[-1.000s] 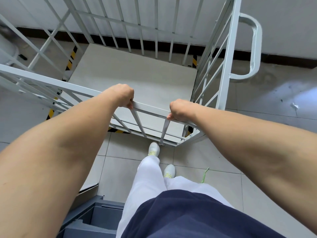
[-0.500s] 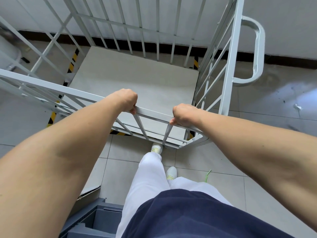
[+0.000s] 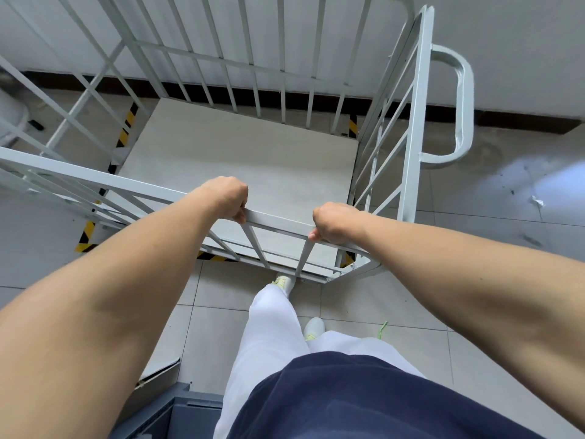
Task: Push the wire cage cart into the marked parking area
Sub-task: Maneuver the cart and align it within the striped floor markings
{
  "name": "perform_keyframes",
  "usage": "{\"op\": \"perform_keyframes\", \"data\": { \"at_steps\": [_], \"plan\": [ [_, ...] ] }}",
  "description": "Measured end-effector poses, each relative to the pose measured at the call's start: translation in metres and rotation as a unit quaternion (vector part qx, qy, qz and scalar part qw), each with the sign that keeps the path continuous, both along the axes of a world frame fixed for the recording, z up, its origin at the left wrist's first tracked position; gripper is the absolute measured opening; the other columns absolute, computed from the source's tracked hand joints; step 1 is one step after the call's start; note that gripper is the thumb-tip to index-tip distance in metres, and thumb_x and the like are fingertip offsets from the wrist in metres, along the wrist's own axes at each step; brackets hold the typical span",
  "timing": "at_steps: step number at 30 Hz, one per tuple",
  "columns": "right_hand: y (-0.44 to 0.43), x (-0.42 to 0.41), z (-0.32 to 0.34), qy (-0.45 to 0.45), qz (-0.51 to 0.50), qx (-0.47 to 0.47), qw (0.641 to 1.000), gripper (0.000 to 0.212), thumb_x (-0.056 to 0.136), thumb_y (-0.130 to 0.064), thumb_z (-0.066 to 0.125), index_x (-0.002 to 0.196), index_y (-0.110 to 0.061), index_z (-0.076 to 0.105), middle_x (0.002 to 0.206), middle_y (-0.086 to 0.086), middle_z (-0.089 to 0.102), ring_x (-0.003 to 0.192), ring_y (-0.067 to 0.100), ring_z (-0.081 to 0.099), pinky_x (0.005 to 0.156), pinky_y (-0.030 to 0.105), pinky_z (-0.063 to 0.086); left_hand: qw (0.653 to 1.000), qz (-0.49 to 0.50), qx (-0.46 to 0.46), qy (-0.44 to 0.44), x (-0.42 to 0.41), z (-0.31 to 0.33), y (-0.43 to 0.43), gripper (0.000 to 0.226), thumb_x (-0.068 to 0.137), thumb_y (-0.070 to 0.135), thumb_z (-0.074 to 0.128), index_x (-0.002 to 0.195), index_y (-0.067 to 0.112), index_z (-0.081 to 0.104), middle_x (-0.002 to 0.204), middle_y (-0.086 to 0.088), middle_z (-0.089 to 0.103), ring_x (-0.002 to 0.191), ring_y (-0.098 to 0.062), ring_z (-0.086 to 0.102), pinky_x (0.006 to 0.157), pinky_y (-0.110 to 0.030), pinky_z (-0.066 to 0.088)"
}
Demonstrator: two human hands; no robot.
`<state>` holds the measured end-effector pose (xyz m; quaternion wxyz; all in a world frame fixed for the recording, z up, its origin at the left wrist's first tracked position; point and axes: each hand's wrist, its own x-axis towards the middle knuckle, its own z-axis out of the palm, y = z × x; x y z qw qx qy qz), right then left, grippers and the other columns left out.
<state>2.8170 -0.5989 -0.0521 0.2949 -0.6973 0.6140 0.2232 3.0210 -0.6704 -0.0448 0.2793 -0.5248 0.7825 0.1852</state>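
Observation:
The pale grey wire cage cart (image 3: 414, 128) fills the upper half of the view, its barred far side close to the white wall. Its flat base board (image 3: 240, 172) carries nothing. My left hand (image 3: 228, 198) and my right hand (image 3: 335, 221) both grip the cart's near top rail (image 3: 278, 217), about a shoulder's width apart. Yellow-and-black floor tape (image 3: 86, 231) shows at the cart's left side, under its near edge and at the far right corner, so the cart stands inside the marked rectangle.
A looped side handle (image 3: 462, 103) sticks out on the cart's right. A white wall with a dark skirting (image 3: 512, 120) lies just beyond. A dark grey bin (image 3: 177, 416) sits on the tiles at lower left. My feet are right behind the cart.
The cart has rolled a little further towards the wall, and I have stepped after it. Both hands have kept their grip on the rail.

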Motion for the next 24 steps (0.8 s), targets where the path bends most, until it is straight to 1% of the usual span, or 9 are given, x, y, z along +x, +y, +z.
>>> {"op": "perform_keyframes", "data": {
  "at_steps": [2, 5, 7, 9, 11, 15, 17, 19, 24],
  "plan": [
    [0.000, 0.000, 0.000, -0.003, 0.003, -0.003, 1.000, 0.033, 0.094, -0.037, 0.057, 0.095, -0.004, 0.059, 0.111, 0.018, 0.065, 0.086, 0.030, 0.052, 0.073, 0.027, 0.038, 1.000, 0.005, -0.001, 0.004, 0.000, 0.000, 0.001, 0.022, 0.082, 0.025, 0.073, 0.099, 0.010, 0.074, 0.098, -0.012, 0.069, 0.080, -0.028, 0.053, 0.066, -0.027, 0.038],
    [0.000, 0.000, -0.001, 0.000, 0.002, -0.005, 1.000, 0.039, 0.093, -0.038, 0.058, 0.104, 0.000, 0.062, 0.110, 0.018, 0.065, 0.082, 0.027, 0.048, 0.072, 0.027, 0.039, 1.000, 0.011, -0.003, 0.005, 0.001, -0.001, 0.003, 0.021, 0.082, 0.023, 0.073, 0.099, 0.009, 0.074, 0.098, -0.012, 0.069, 0.080, -0.028, 0.053, 0.064, -0.026, 0.037],
    [-0.001, 0.000, -0.003, 0.003, 0.006, -0.008, 1.000, 0.035, 0.093, -0.038, 0.058, 0.094, -0.003, 0.060, 0.098, 0.018, 0.061, 0.082, 0.027, 0.048, 0.072, 0.027, 0.039, 1.000, 0.011, -0.005, 0.006, 0.001, -0.002, 0.002, 0.022, 0.082, 0.023, 0.074, 0.099, 0.009, 0.075, 0.099, -0.012, 0.069, 0.080, -0.028, 0.054, 0.065, -0.026, 0.038],
    [0.001, -0.002, -0.005, 0.005, 0.003, -0.014, 1.000, 0.038, 0.093, -0.038, 0.058, 0.074, -0.006, 0.049, 0.084, 0.011, 0.052, 0.082, 0.027, 0.048, 0.072, 0.027, 0.038, 1.000, 0.010, -0.005, 0.005, 0.000, -0.002, 0.001, 0.023, 0.082, 0.024, 0.074, 0.100, 0.010, 0.075, 0.100, -0.012, 0.069, 0.081, -0.028, 0.054, 0.067, -0.027, 0.039],
    [0.002, -0.003, -0.006, 0.007, -0.001, -0.016, 1.000, 0.043, 0.093, -0.037, 0.058, 0.064, -0.010, 0.041, 0.082, 0.007, 0.050, 0.082, 0.027, 0.048, 0.071, 0.027, 0.038, 1.000, 0.007, -0.003, 0.001, -0.001, -0.002, 0.001, 0.025, 0.081, 0.026, 0.075, 0.101, 0.011, 0.075, 0.103, -0.012, 0.069, 0.082, -0.028, 0.054, 0.068, -0.027, 0.040],
    [0.003, -0.004, -0.008, 0.003, -0.006, -0.023, 1.000, 0.035, 0.094, -0.033, 0.058, 0.070, -0.010, 0.045, 0.085, 0.004, 0.052, 0.083, 0.026, 0.048, 0.072, 0.026, 0.037, 1.000, 0.000, -0.002, -0.010, -0.003, 0.000, -0.001, 0.029, 0.079, 0.029, 0.076, 0.103, 0.013, 0.074, 0.106, -0.011, 0.068, 0.086, -0.029, 0.055, 0.070, -0.028, 0.041],
    [0.001, -0.004, -0.009, 0.007, -0.003, -0.022, 1.000, 0.041, 0.093, -0.033, 0.059, 0.063, -0.012, 0.041, 0.075, 0.000, 0.051, 0.082, 0.025, 0.048, 0.071, 0.026, 0.037, 1.000, -0.002, -0.003, -0.015, -0.003, 0.000, -0.002, 0.028, 0.078, 0.029, 0.077, 0.102, 0.014, 0.074, 0.104, -0.010, 0.068, 0.086, -0.028, 0.055, 0.069, -0.028, 0.042],
    [-0.001, -0.003, -0.009, 0.012, 0.005, -0.023, 1.000, 0.047, 0.092, -0.037, 0.060, 0.058, -0.014, 0.036, 0.063, -0.001, 0.042, 0.080, 0.026, 0.048, 0.070, 0.026, 0.036, 1.000, -0.003, -0.006, -0.015, -0.004, -0.001, -0.002, 0.027, 0.078, 0.030, 0.077, 0.100, 0.014, 0.075, 0.101, -0.009, 0.068, 0.084, -0.028, 0.056, 0.069, -0.028, 0.043],
    [-0.004, -0.003, -0.012, 0.012, 0.018, -0.031, 0.999, 0.051, 0.090, -0.041, 0.061, 0.057, -0.012, 0.035, 0.059, 0.003, 0.039, 0.078, 0.027, 0.049, 0.069, 0.027, 0.037, 1.000, -0.008, -0.014, -0.025, -0.004, -0.001, -0.003, 0.027, 0.075, 0.033, 0.078, 0.097, 0.018, 0.076, 0.101, -0.006, 0.069, 0.090, -0.030, 0.062, 0.078, -0.033, 0.052]
  ]
}}
